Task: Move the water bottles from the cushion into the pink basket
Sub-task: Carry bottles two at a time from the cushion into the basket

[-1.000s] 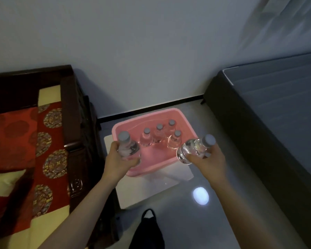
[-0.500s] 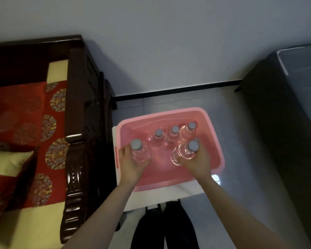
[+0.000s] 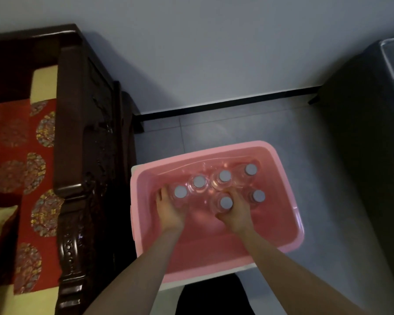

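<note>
Reaching down into the pink basket (image 3: 289, 245), both forearms are stretching forward side by side. The left hand (image 3: 168, 212) is curling its fingers around the leftmost water bottle (image 3: 180, 192), standing upright; the right hand (image 3: 236, 212) is wrapping a nearer bottle (image 3: 226, 203). Four more bottles (image 3: 224, 176) are standing beyond. Clear bottle bodies are blurring into pink, fingertips hiding behind them.
</note>
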Available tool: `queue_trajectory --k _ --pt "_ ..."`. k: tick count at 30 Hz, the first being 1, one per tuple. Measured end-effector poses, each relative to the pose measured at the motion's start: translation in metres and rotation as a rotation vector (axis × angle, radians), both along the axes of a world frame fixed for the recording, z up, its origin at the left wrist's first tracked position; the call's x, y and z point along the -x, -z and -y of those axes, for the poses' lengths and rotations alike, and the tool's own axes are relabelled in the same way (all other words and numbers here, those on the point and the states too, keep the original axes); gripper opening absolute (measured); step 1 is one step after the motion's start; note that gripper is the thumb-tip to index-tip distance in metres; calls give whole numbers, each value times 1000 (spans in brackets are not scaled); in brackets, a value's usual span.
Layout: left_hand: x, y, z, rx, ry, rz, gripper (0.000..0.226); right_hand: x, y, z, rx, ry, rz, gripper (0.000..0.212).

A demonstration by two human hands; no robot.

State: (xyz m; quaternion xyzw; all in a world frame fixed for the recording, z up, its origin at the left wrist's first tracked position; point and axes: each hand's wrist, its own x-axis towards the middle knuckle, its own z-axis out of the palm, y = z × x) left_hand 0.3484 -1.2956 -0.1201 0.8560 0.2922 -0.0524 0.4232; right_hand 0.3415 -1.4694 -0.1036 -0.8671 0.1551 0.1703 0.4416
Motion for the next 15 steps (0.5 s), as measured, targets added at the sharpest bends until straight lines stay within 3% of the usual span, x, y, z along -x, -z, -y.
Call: queue_trajectory --k 4,7,11,15 --pt "-9 17 -3 74 -79 -14 87 2 10 -2 2 28 -23 60" --pt "-17 24 -3 157 -168 -38 68 3 15 -1 9 35 -15 62" --pt "-16 41 -10 79 -95 -57 91 1 9 -3 18 43 -45 65" --pt "-23 11 -10 99 -33 -32 82 5 -10 -3 173 -24 25 61"
